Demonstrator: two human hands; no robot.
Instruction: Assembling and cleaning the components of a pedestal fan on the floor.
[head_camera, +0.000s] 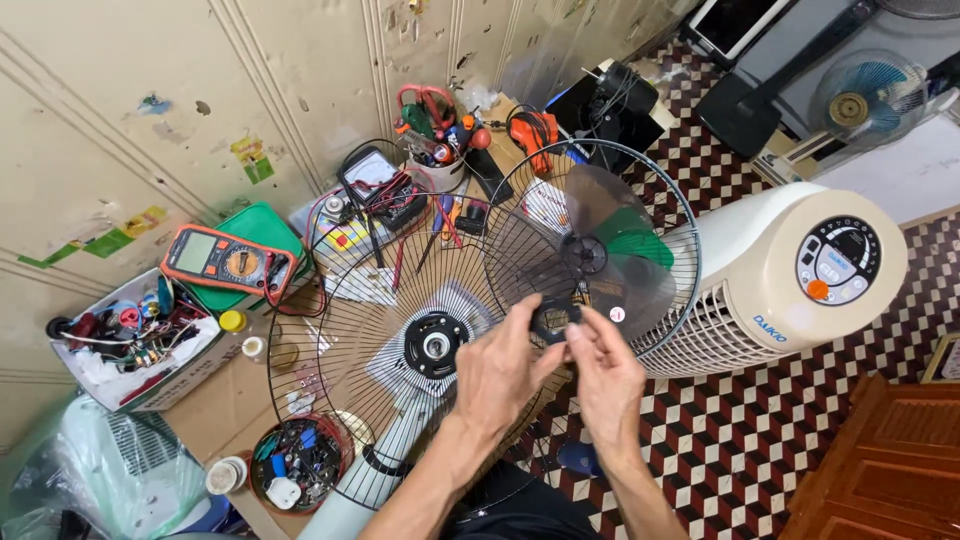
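Both forearms rise from six o'clock and meet mid-frame. The left hand (500, 372) and the right hand (603, 378) pinch a small black ring-shaped part (553, 318) between fingertips, above the rear fan guard (340, 300), with the translucent fan blade (600, 255) at one o'clock.

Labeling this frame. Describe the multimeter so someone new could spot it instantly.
Start at the big round wire fan guard lying flat at the centre and look to its upper left, toward the cream wall. There the multimeter lies on a green box, next to a white box of wires and parts. It is the only orange-edged handheld with a grey screen and a round dial.
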